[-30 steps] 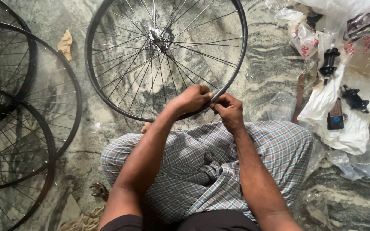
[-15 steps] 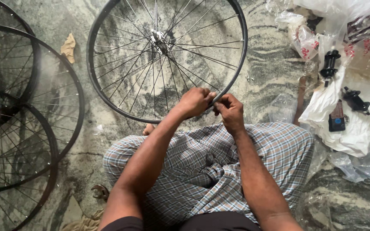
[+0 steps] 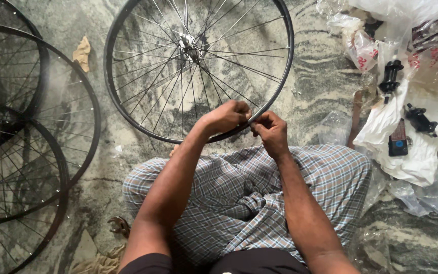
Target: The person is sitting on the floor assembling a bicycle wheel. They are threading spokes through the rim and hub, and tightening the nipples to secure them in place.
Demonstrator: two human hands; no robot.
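Since a second ago your two hands have slid a little along the rim, from the wheel's lowest point toward its lower right, while the bicycle wheel (image 3: 198, 68) itself has barely shifted on the stone floor (image 3: 320, 81). That wheel fills the upper centre of the frame, lying nearly flat, its round face turned up toward you and its hub (image 3: 191, 46) pointing up out of the floor, so the axle runs roughly toward the camera; the near edge of the rim sits at your hands, just above your crossed legs in the checked cloth (image 3: 239, 198). Your left hand (image 3: 225, 116) is curled shut over the rim at centre frame, fingers wrapped tight around it. Your right hand (image 3: 270, 131) is just beside it, touching the same stretch of rim, fingertips pinched together on something too small to make out. At the left of the frame three more spoked wheels (image 3: 21, 152) overlap one another on the floor. At the upper right, clear plastic bags (image 3: 416, 152) lie well apart from your hands, with two loose black hubs (image 3: 391, 73) resting on them.
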